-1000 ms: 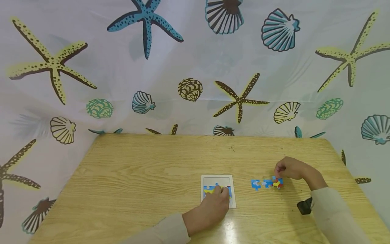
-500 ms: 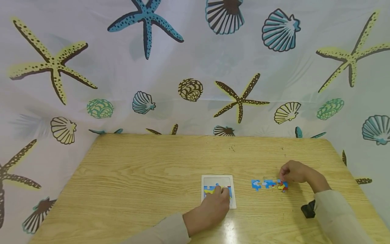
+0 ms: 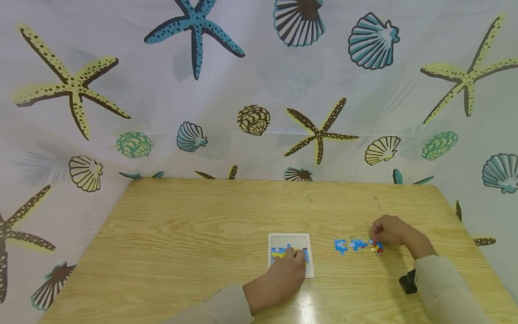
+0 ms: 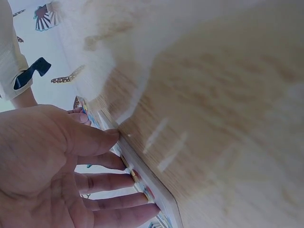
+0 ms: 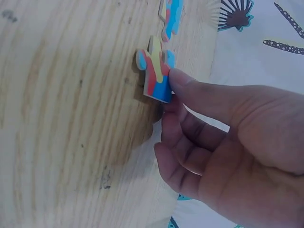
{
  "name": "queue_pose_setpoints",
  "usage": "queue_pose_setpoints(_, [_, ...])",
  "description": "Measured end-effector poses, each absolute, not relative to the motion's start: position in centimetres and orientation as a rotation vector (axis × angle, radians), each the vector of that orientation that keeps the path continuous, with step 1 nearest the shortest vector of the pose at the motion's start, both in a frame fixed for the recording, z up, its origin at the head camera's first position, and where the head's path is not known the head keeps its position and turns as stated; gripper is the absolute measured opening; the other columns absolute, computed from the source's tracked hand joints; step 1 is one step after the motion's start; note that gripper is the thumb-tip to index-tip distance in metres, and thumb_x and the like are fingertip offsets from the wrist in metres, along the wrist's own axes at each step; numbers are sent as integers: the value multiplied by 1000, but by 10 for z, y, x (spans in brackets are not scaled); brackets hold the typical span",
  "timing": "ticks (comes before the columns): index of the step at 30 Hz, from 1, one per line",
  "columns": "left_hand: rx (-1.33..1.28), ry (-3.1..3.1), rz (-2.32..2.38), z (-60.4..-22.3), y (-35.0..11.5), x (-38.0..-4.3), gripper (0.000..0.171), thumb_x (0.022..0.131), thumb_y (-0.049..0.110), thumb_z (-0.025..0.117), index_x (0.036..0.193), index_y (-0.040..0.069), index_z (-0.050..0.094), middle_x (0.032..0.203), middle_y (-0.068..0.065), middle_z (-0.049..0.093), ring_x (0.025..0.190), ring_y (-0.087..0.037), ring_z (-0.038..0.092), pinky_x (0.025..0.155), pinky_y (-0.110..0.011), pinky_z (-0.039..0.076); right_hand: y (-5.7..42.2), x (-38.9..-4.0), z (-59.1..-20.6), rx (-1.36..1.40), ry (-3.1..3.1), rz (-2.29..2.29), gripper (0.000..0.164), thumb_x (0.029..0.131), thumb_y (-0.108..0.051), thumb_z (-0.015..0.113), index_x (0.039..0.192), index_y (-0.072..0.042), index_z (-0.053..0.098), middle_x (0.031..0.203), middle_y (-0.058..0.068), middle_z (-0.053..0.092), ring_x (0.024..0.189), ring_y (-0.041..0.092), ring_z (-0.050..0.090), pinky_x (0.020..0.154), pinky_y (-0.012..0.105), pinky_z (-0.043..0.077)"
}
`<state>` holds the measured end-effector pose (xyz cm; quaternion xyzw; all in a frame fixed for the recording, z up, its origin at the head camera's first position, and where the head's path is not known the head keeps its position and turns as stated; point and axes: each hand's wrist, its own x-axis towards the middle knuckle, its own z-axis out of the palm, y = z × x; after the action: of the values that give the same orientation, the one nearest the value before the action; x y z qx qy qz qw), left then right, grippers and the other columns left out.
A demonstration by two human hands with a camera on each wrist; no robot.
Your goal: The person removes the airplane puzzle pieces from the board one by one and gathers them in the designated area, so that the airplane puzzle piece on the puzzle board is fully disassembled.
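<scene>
My left hand (image 3: 279, 279) rests on a square puzzle board (image 3: 310, 265) with a pale frame, hiding much of it. In the left wrist view, its fingers (image 4: 107, 183) reach over the board fairly straight, the thumb at the frame's edge. Blue and yellow pieces show in the board's tray; the upper strip is bare. To the right, my right hand (image 3: 390, 230) pinches a blue, red and yellow puzzle piece (image 5: 159, 85) by its edge between thumb and fingers. The piece looks tilted slightly, low at the tabletop.
Two loose blue puzzle pieces, a left one (image 3: 341, 245) and a middle one (image 3: 358, 245), lie between the board and my right hand. A black device (image 3: 408, 282) sits at the right sleeve. The wooden table (image 3: 182, 225) ends at a shell-patterned cloth (image 3: 226, 90).
My right hand has shifted slightly right and toward me with the piece, leaving a gap from the middle loose piece. My left hand has stayed on the board.
</scene>
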<state>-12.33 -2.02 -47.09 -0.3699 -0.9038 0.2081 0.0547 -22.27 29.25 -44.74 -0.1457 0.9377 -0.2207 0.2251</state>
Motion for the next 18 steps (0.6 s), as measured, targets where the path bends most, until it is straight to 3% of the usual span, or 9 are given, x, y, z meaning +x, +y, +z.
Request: queue_pose_setpoints(18, [-1119,-2737,613,-472,-20,-124,25,98,25,50,109,13,69,106,-2,55,95,-17,56,47,-23,53,290,-221,-447,-374,2655,-559,8,86,-7,66,78,-7,64,76,0,62,68,14,49,63,29,43])
